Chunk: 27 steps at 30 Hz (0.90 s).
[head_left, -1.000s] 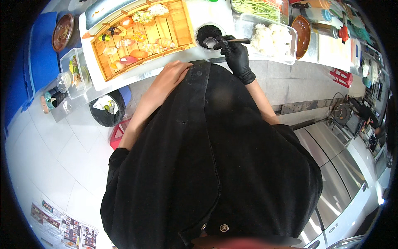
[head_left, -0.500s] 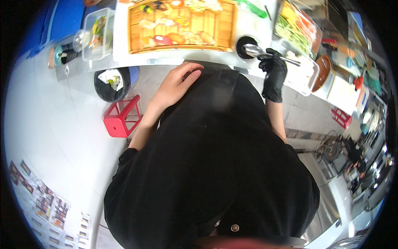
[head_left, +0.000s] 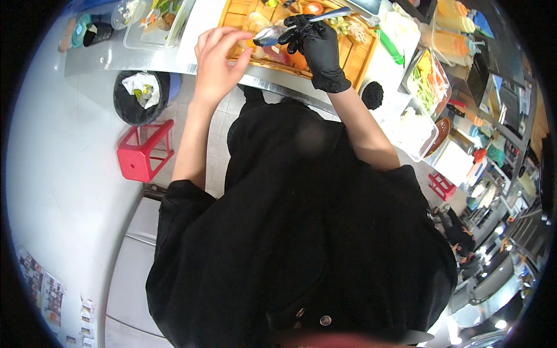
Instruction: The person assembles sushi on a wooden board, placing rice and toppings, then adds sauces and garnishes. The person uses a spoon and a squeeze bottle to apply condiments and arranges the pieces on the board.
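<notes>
My right hand [head_left: 316, 52], in a black glove, grips a metal spoon [head_left: 332, 14] over the wooden tray [head_left: 361, 58]. The spoon's bowl hangs over the near left part of the tray, with a little something dark at its tip. My bare left hand [head_left: 219, 64] is raised at the tray's near left corner, fingers apart and empty, fingertips close to the spoon's bowl. Slices of orange, pale and dark red food [head_left: 297, 60] lie on the tray, partly hidden by both hands. To the right of the tray stands a small round container of black contents [head_left: 372, 94].
A clear tub of vegetables [head_left: 165, 23] stands at the left. On the right are a tray of cut vegetables [head_left: 428, 81], a white tub [head_left: 415, 130], a green bottle [head_left: 391, 49] and sauce bottles [head_left: 455, 43]. Below are a lined bin [head_left: 142, 95] and a red stool [head_left: 142, 153].
My right hand has carried the spoon from the black container leftward to above the wooden tray. My left hand has risen from the counter's edge to the tray. The view has shifted.
</notes>
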### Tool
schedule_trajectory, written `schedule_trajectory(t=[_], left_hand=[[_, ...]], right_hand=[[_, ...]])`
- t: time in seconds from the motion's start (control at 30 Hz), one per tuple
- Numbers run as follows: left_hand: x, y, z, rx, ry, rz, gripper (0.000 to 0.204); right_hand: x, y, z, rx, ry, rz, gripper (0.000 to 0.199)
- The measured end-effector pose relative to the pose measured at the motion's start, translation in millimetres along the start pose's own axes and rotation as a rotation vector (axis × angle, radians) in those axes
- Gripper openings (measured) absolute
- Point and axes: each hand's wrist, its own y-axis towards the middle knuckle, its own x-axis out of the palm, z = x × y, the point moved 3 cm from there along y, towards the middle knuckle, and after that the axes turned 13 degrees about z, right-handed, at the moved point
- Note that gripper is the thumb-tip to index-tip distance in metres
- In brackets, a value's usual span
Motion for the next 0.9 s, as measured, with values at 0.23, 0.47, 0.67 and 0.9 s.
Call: schedule_trajectory(t=[0.23,0.47,0.67,0.9], left_hand=[[11,9,-24,0.087,0.016,-0.077,0.018],[17,3,-26,0.039,-0.043,-0.053,0.012],[21,1,-24,0.043,-0.055,0.003,0.009],[24,-5,-24,0.017,-0.051,0.034,0.008]], right_hand=[[10,-2,3,-0.025,-0.126,0.005,0.021],[9,-9,7,-0.056,-0.098,-0.026,0.019],[6,-7,13,-0.114,-0.110,-0.052,0.019],[2,-9,10,-0.145,-0.141,-0.062,0.019]])
